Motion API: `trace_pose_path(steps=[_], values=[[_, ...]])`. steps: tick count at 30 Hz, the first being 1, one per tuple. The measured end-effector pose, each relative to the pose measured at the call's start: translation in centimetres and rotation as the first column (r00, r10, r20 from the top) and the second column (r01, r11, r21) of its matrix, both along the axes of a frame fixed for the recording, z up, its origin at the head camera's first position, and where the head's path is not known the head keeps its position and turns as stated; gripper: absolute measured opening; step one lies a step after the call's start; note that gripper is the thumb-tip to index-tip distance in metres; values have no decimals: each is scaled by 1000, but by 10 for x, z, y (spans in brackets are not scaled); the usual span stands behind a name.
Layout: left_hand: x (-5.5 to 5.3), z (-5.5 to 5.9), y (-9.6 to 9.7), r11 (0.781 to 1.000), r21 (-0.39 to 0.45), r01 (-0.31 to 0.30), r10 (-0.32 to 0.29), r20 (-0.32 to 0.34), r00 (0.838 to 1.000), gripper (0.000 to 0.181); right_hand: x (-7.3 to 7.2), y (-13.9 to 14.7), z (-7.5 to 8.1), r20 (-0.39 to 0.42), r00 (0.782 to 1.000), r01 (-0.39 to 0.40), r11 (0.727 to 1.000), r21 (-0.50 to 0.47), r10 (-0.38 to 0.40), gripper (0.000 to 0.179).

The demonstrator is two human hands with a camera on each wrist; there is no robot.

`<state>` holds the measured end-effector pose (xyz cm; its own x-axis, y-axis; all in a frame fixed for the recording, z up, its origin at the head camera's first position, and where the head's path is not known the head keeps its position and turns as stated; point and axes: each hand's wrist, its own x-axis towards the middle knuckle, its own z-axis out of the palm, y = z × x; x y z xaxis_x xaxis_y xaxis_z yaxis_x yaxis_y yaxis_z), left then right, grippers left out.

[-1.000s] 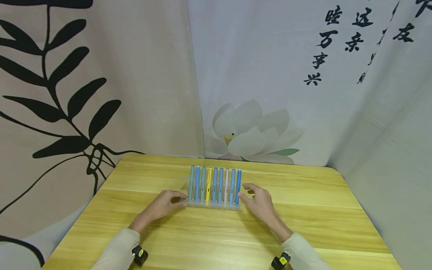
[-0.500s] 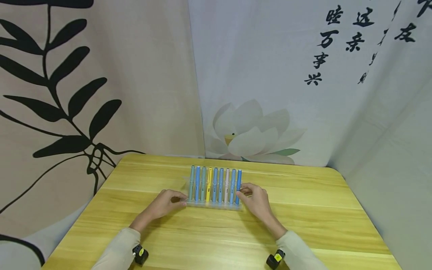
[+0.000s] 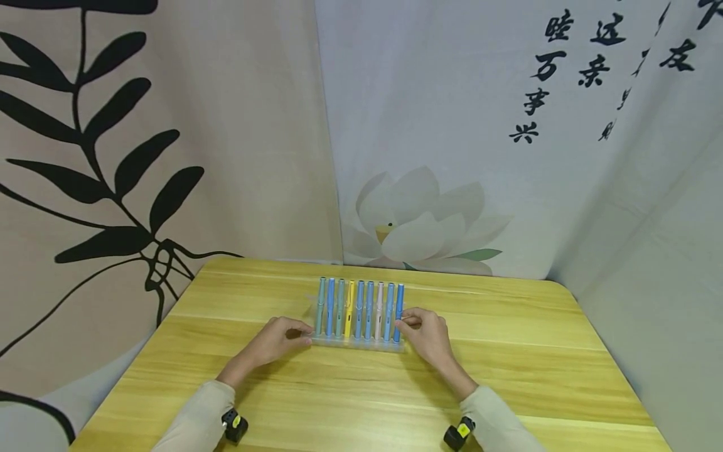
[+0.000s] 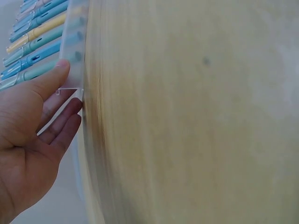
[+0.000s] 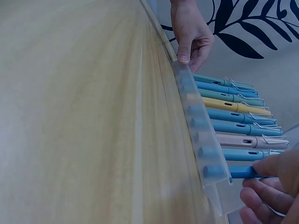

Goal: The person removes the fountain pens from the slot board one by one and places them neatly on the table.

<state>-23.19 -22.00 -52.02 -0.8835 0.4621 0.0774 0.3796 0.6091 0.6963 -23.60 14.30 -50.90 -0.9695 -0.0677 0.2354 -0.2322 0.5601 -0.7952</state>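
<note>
A clear plastic pen stand [image 3: 358, 344] holds a row of several capped pens, mostly blue and green, with one yellow pen [image 3: 349, 307] and one pale pink pen [image 3: 380, 311]. My left hand [image 3: 277, 342] grips the stand's left end; in the left wrist view its thumb [image 4: 60, 70] presses the front lip, with fingers behind and below. At the other end, my right hand [image 3: 429, 337] pinches the rightmost blue pen [image 5: 243, 172], which sits in the stand. The right wrist view shows the thumb on that pen's barrel; the far side of the grip is hidden.
The stand rests on a yellow wood-grain table [image 3: 361, 402], toward its back edge. Behind hangs a printed curtain [image 3: 254, 125] with black leaves, a lotus and brush writing.
My right hand has moved slightly left, and its fingers have closed onto the rightmost blue pen. The left hand and the stand have stayed in place.
</note>
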Motion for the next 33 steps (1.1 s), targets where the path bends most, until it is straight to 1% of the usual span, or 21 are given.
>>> trace_pose_path(steps=[6, 17, 23, 29, 33], values=[[0, 0, 1, 1000, -3, -5, 5, 2, 1000, 27, 0, 0, 2, -3, 1000, 1, 1000, -6, -1, 20], [1, 1, 1, 1000, 4, -13, 13, 16, 1000, 27, 1, 0, 18, -29, 999, 14, 999, -31, -15, 22], [0, 1, 1, 1000, 2, -5, 5, -1, 1000, 27, 2, 4, 25, -43, 999, 14, 999, -33, -16, 21], [1, 1, 1, 1000, 10, -8, 8, 1, 1000, 26, 5, 9, 25, -48, 999, 19, 999, -47, -21, 21], [1, 1, 1, 1000, 10, -6, 6, -16, 1000, 25, 5, 13, 27, -55, 998, 36, 999, -39, -38, 21]])
